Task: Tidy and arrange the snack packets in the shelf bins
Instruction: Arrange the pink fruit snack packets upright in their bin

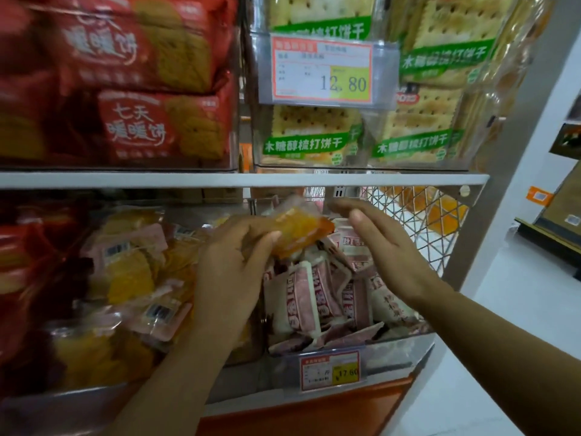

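My left hand grips a yellow-orange snack packet above the divider between two clear lower bins. The right bin holds several pink-and-white packets. The left bin holds several yellow cake packets with pink labels. My right hand hovers over the pink packets with fingers straight and holds nothing; its fingertips reach toward the back of the bin under the shelf edge.
A white shelf board runs just above my hands. Above it stand bins of red biscuit packs and green-labelled cracker packs, with a price tag. A wire mesh side panel closes the right end; a lower price tag hangs in front.
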Motion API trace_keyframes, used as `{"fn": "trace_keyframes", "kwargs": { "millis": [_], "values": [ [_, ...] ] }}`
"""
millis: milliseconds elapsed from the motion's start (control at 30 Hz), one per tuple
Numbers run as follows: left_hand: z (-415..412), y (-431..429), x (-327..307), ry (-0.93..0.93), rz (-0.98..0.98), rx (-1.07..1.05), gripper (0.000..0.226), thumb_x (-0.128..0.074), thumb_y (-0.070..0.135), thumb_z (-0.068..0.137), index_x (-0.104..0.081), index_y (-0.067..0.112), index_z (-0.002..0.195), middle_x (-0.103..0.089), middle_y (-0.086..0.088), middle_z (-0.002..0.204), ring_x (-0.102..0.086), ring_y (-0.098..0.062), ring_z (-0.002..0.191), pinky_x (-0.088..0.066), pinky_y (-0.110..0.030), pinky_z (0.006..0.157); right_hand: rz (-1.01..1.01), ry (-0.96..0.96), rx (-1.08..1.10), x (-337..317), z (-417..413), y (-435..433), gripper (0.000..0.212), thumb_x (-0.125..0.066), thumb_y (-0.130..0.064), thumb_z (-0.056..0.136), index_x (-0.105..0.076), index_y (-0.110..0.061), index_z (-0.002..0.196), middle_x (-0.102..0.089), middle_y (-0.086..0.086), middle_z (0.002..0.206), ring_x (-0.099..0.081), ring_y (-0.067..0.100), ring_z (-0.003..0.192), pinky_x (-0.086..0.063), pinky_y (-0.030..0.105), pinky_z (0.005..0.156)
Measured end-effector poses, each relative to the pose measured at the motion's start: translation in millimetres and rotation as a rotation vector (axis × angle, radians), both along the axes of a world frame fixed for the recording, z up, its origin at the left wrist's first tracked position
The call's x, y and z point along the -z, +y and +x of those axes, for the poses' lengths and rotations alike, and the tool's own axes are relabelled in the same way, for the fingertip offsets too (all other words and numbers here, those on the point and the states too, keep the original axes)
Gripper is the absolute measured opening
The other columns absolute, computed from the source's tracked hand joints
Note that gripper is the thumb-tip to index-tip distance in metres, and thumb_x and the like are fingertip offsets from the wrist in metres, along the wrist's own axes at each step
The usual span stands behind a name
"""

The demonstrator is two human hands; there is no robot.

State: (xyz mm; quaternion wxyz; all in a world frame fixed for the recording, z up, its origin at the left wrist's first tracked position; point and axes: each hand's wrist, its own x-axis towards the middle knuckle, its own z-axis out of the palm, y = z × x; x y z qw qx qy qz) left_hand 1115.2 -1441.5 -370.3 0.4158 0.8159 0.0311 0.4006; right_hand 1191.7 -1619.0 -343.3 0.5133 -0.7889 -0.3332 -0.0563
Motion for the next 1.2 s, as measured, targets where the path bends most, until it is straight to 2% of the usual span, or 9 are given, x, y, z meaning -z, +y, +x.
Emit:
{"fn": "trace_keyframes", "kwargs": {
  "millis": [67, 200, 367, 467, 533, 600, 700, 933, 1200],
  "values": [
    [-4, 13, 4, -0.059, -0.08, -0.078, 0.024, -0.063, 0.021, 0.087, -0.052, 0.042, 0.081, -0.058, 0.02, 0.079, -0.055, 0.012, 0.076, -0.038, -0.002, 0.063, -0.091, 0.121, 0.112, 2, 20, 3, 0.045, -0.046, -0.044, 0.092, -0.05, -0.02, 0.13, -0.055, -0.007, 0.128, -0.053, 0.003, 0.103, -0.04, 0.019, 0.088],
    [-8, 21, 6, -0.084, -0.199, -0.094, 0.02, -0.061, 0.022, 0.088, -0.054, 0.037, 0.077, -0.056, 0.015, 0.071, -0.053, 0.008, 0.067, -0.037, -0.005, 0.059, -0.166, 0.34, 0.097, 5, 56, 22, 0.047, -0.052, -0.03, 0.093, -0.044, -0.009, 0.134, -0.053, -0.001, 0.119, -0.053, 0.002, 0.085, -0.041, 0.001, 0.061],
    [-5, 15, 8, -0.063, -0.28, -0.046, 0.019, -0.064, 0.023, 0.086, -0.057, 0.038, 0.078, -0.063, 0.016, 0.079, -0.058, 0.007, 0.073, -0.04, -0.004, 0.063, -0.37, 0.481, 0.079, 17, 96, 46, 0.072, -0.066, -0.031, 0.083, -0.03, -0.014, 0.144, -0.048, 0.011, 0.137, -0.051, 0.022, 0.11, -0.04, 0.031, 0.088],
    [-3, 13, 11, -0.037, -0.264, -0.025, 0.013, -0.062, 0.027, 0.085, -0.057, 0.039, 0.081, -0.065, 0.015, 0.087, -0.059, 0.005, 0.08, -0.044, -0.007, 0.066, -0.352, 0.448, 0.09, 15, 102, 53, 0.067, -0.068, -0.01, 0.08, -0.036, -0.004, 0.139, -0.055, 0.017, 0.129, -0.056, 0.024, 0.105, -0.046, 0.027, 0.081],
    [-2, 12, 12, -0.034, -0.256, -0.025, 0.013, -0.062, 0.028, 0.086, -0.057, 0.04, 0.084, -0.065, 0.014, 0.09, -0.059, 0.004, 0.083, -0.043, -0.004, 0.067, -0.372, 0.378, 0.09, 16, 102, 51, 0.041, -0.066, -0.003, 0.081, -0.057, 0.004, 0.12, -0.062, 0.021, 0.117, -0.058, 0.018, 0.091, -0.047, 0.023, 0.073],
    [-2, 13, 12, -0.049, -0.263, -0.026, 0.014, -0.062, 0.026, 0.086, -0.057, 0.04, 0.087, -0.065, 0.013, 0.092, -0.06, 0.003, 0.084, -0.042, -0.003, 0.067, -0.403, 0.277, 0.132, 18, 101, 49, 0.022, -0.066, -0.004, 0.081, -0.068, 0.009, 0.098, -0.066, 0.025, 0.105, -0.058, 0.017, 0.086, -0.049, 0.029, 0.078],
    [-5, 14, 12, -0.13, -0.239, -0.032, 0.021, -0.064, 0.021, 0.086, -0.058, 0.04, 0.087, -0.066, 0.009, 0.092, -0.061, 0.0, 0.085, -0.041, -0.004, 0.067, -0.459, 0.108, 0.259, 16, 92, 43, 0.026, -0.072, -0.02, 0.079, -0.071, 0.005, 0.083, -0.07, 0.022, 0.089, -0.065, 0.027, 0.083, -0.05, 0.037, 0.081],
    [-27, 32, 7, -0.24, 0.079, -0.032, 0.017, -0.061, 0.02, 0.086, -0.06, 0.032, 0.098, -0.056, 0.025, 0.094, -0.054, 0.01, 0.089, -0.039, -0.004, 0.08, -0.205, -0.226, 0.424, -3, 31, 14, 0.015, -0.059, -0.004, 0.085, -0.069, -0.016, 0.085, -0.064, -0.006, 0.078, -0.059, 0.01, 0.072, -0.038, 0.011, 0.058],
    [-70, 91, 2, -0.206, 0.432, -0.174, 0.031, -0.048, 0.012, 0.089, -0.065, 0.007, 0.115, -0.064, -0.006, 0.109, -0.051, -0.003, 0.1, -0.033, -0.003, 0.094, -0.088, -0.221, 0.04, -12, -42, 55, 0.013, -0.062, -0.012, 0.087, -0.068, -0.024, 0.089, -0.066, -0.013, 0.102, -0.063, 0.002, 0.092, -0.05, 0.015, 0.082]
  ]
}}
